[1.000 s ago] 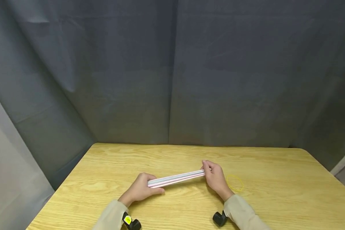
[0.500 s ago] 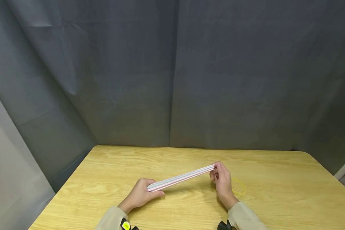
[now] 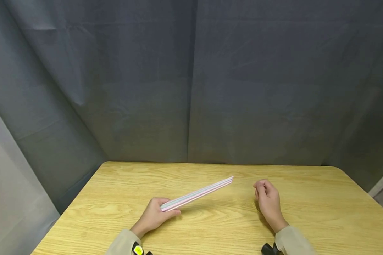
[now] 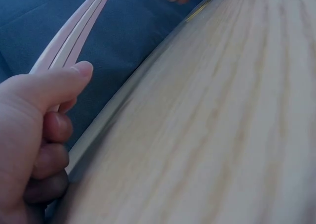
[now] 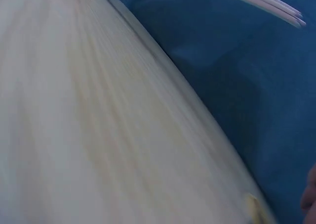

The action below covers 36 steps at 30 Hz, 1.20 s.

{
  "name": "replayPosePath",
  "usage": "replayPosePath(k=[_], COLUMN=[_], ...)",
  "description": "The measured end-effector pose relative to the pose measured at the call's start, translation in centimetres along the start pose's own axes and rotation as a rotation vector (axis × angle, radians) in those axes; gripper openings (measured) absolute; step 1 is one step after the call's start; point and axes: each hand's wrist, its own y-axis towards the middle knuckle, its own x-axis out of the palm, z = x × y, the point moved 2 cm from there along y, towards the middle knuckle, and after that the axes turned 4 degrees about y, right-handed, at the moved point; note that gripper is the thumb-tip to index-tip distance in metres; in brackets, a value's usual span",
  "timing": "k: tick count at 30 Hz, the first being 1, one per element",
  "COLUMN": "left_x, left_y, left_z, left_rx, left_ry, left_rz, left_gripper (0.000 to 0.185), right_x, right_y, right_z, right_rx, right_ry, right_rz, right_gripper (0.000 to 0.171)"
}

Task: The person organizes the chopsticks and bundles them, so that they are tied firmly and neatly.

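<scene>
Since your left hand [image 3: 152,214] grips one end, likely keeping them bundled, the sticks [image 3: 198,194] aim toward two o'clock; your right hand [image 3: 268,202], at three, curls around nothing visible.

Soft, even light lies warm over the surface [image 3: 210,230], while the curtain [image 3: 131,88] behind it hangs dim. I can make out faint shadows on the surface under the sticks [image 3: 198,194] and beside the right hand [image 3: 268,202]. Both wrist views look duller and bluer, with the surface smeared by blur.
</scene>
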Motion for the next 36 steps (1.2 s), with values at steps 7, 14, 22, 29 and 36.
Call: replayPosePath(k=[7,14,22,29,36], left_x=[0.1,0.0,-0.1,-0.2,-0.1], left_y=[0.0,-0.3,0.0,0.3,0.3], left_z=[0.2,1.7,0.5,0.6,0.9], left_rx=[0.001,0.032,0.037,0.061,0.03], left_ry=[-0.011,0.007,0.032,0.048,0.063], left_rz=[0.018,0.006,0.0,0.006,0.016], left_gripper=[0.012,0.015,0.02,0.02,0.019], right_x=[-2.8,-3.9,-3.9,-3.4,-2.6], right_y=[1.4,1.6,1.2,1.0,1.1], right_z=[0.5,0.8,1.0,0.8,1.9], right_rx=[0.076,0.108,0.047,-0.03,0.114], right_ry=[-0.383,-0.536,-0.705,-0.63,0.017], right_rz=[-0.26,-0.464,-0.56,-0.569,-0.453], right_gripper=[0.025,0.03,0.007,0.017,0.018])
